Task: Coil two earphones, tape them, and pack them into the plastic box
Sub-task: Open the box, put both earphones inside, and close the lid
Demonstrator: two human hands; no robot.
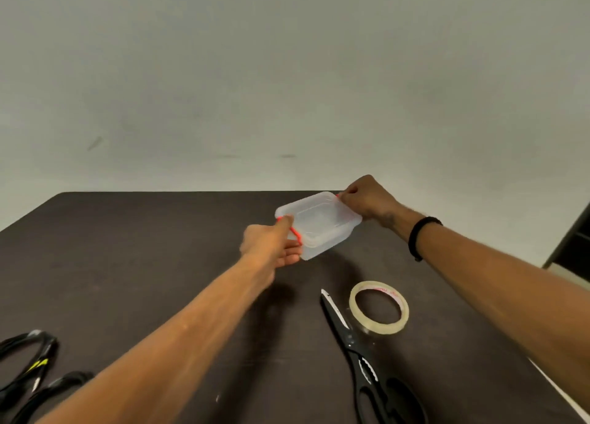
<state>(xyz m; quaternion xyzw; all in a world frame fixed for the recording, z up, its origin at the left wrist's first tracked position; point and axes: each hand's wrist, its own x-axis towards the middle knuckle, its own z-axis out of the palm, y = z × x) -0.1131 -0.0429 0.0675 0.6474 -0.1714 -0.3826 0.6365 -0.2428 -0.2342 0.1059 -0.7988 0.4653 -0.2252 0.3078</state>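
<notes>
A small translucent plastic box point(319, 224) with its lid on and red side clips is held above the far part of the dark table point(143, 264). My left hand point(271, 244) grips its near left end, thumb on the red clip and fingers underneath. My right hand point(364, 200) pinches the far right end at the other red clip. Two coiled black earphones point(32, 366) lie at the table's near left corner, partly cut off by the frame edge.
A roll of clear tape point(379, 307) lies flat right of centre. Black scissors point(360, 356) lie just left of it, blades pointing away from me. A pale wall stands behind the table; a dark object is at the right edge.
</notes>
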